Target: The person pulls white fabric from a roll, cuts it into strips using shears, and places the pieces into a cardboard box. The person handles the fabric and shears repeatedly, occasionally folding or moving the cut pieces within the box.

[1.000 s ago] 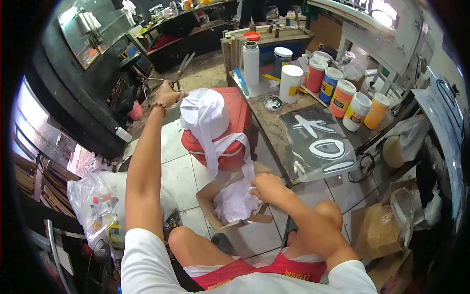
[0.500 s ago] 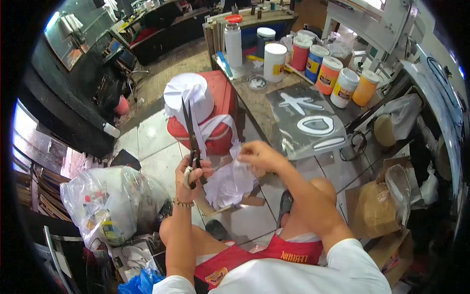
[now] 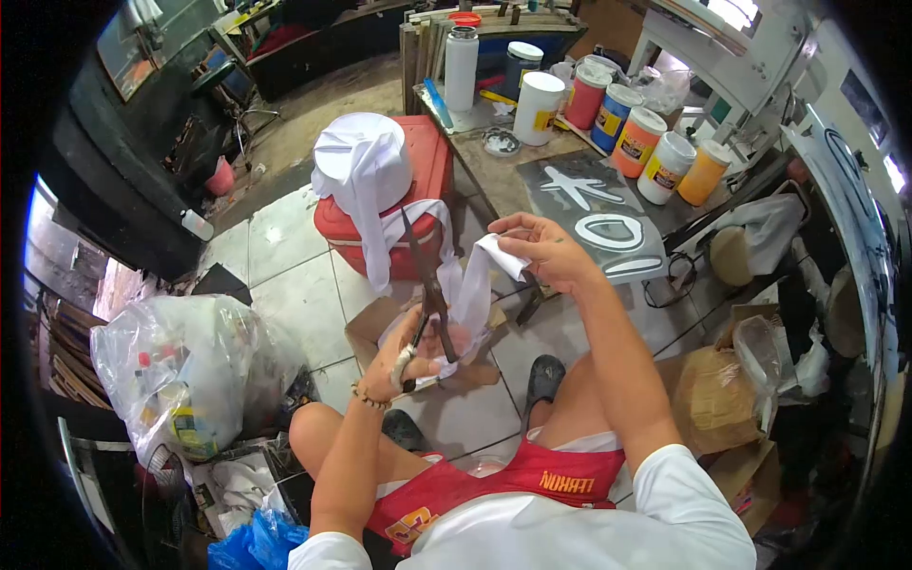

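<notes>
Left hand (image 3: pixel 388 361) curled around scissors (image 3: pixel 432 299); right hand (image 3: pixel 551 253) pinching white strip (image 3: pixel 471 290), sagging between hands. Tiled floor (image 3: pixel 285 252) below hands; red cooler (image 3: pixel 430 160) beyond left hand; bench (image 3: pixel 486 182) with jars (image 3: pixel 639 142) beyond right.

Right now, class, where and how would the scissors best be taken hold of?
The scissors are likely best taken by their handles, from the wearer's side, as the left grip has them: the pointed blades aim away from the body.
</notes>
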A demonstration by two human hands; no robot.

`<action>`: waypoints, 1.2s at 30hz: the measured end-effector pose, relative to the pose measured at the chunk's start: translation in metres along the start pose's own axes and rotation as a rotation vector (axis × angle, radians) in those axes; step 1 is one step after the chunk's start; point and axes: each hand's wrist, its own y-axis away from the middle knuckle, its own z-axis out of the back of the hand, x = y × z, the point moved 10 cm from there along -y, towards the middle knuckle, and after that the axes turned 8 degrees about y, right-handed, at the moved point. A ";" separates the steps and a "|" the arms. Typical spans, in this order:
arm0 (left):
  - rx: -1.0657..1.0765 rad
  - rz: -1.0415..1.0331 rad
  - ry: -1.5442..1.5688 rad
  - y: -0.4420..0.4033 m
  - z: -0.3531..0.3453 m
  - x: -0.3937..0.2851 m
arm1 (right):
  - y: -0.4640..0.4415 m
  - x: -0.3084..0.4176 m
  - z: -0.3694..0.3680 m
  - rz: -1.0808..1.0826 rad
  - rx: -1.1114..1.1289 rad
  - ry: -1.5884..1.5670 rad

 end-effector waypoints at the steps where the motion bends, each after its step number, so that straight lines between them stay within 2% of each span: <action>1: 0.048 0.083 0.069 0.003 -0.009 0.010 | 0.001 0.001 0.004 -0.001 -0.006 0.007; 2: 0.097 0.168 0.137 0.007 -0.017 0.020 | 0.001 0.004 0.009 0.021 -0.027 0.007; 3: 0.165 0.223 0.021 0.009 -0.016 0.030 | 0.002 0.006 0.015 0.043 -0.048 0.007; 4: 0.171 0.220 0.023 0.008 -0.016 0.035 | 0.000 0.005 0.021 0.046 -0.053 0.013; 6: 0.241 0.347 -0.058 0.013 -0.022 0.058 | -0.003 0.006 0.038 0.099 -0.107 0.009; 10: 0.264 0.434 -0.037 0.009 -0.028 0.090 | 0.002 0.011 0.039 0.064 -0.103 0.055; 15: 0.132 0.353 0.037 -0.010 -0.026 0.081 | 0.017 0.018 0.005 0.089 0.104 0.153; 17: 0.095 0.310 -0.025 -0.014 -0.026 0.064 | 0.023 0.020 -0.004 0.070 0.220 0.188; 19: 0.048 0.230 -0.152 -0.016 -0.020 0.049 | 0.024 0.020 -0.003 0.087 0.227 0.217; 28: 0.002 0.226 -0.311 -0.009 -0.015 0.035 | 0.025 0.020 -0.004 0.024 0.195 0.301; 33: -0.026 0.241 -0.249 -0.008 -0.013 0.040 | 0.015 0.003 -0.004 -0.016 0.153 0.238; 36: -0.023 0.251 -0.271 -0.008 -0.017 0.040 | 0.016 -0.002 -0.005 -0.076 0.154 0.408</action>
